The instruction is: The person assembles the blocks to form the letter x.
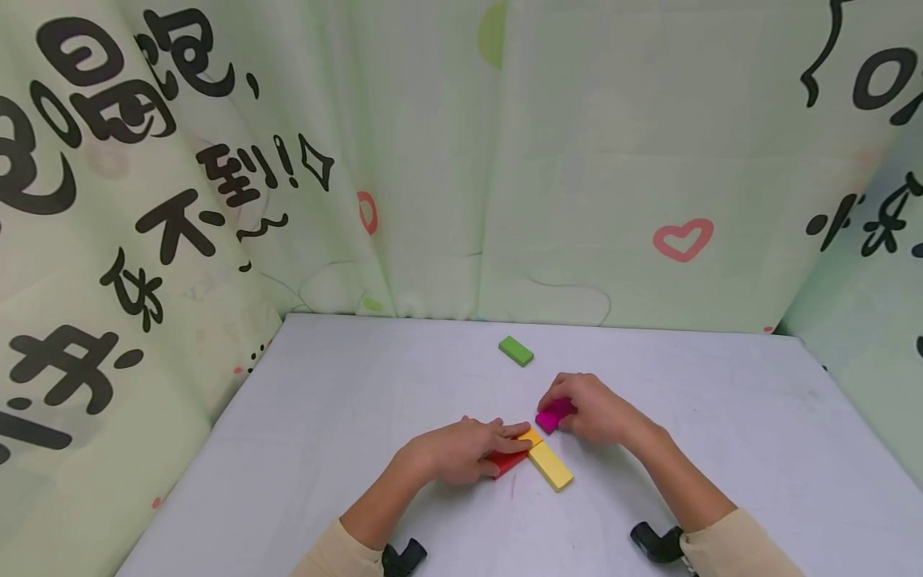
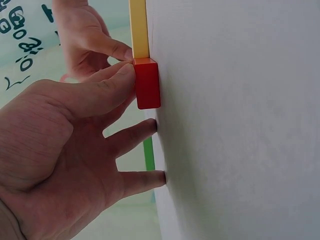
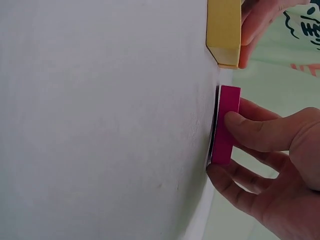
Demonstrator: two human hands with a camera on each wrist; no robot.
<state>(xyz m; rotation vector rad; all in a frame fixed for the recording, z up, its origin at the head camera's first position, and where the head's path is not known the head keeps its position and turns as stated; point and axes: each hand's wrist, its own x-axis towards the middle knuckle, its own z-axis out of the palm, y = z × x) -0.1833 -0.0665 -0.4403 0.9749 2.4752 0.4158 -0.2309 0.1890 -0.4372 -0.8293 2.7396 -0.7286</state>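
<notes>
My left hand pinches a red block on the table, thumb on its near side. Its fingertips reach an orange-yellow block, partly covered by them. A pale yellow block lies against these two, pointing toward the near right. In the left wrist view, the thumb presses the red block while two other fingers are spread against the table. My right hand grips a magenta block just beyond the group. The right wrist view shows the thumb on the magenta block's face, a small gap away from the yellow block.
A green block lies alone toward the table's far edge. The white tabletop is surrounded by a pale green curtain at the back and sides. Black wrist mounts sit at both sleeves.
</notes>
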